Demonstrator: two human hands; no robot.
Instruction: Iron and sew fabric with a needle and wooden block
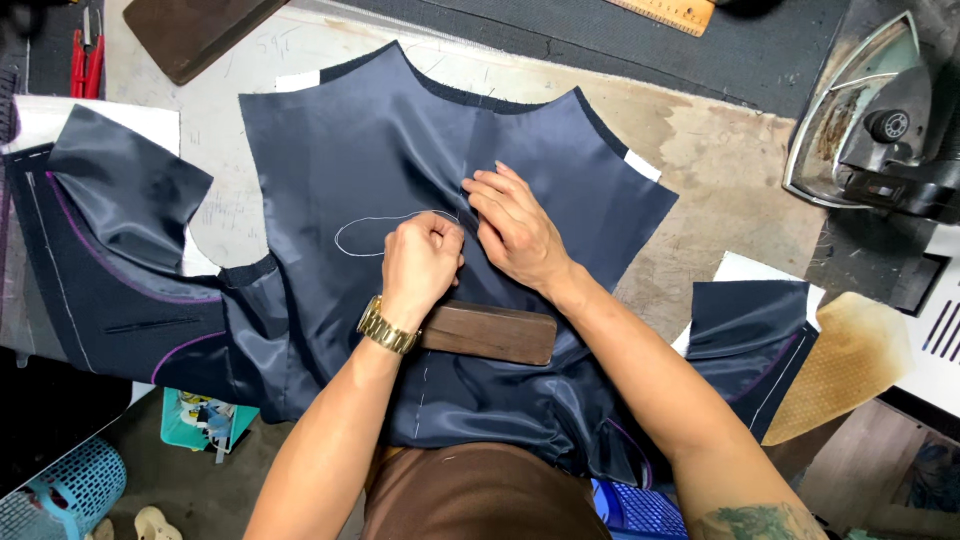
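A dark navy lining panel [360, 170] lies spread flat, with a white thread [372, 222] looped across it.

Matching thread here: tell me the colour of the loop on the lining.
White thread loop on dark navy lining, head view.

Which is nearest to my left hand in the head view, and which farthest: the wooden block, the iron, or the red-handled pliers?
From the left hand:
1. Wooden block, just below the wrist, lying on the navy fabric.
2. Red-handled pliers, far off at the top left corner.
3. Iron, farthest, at the right edge of the table.
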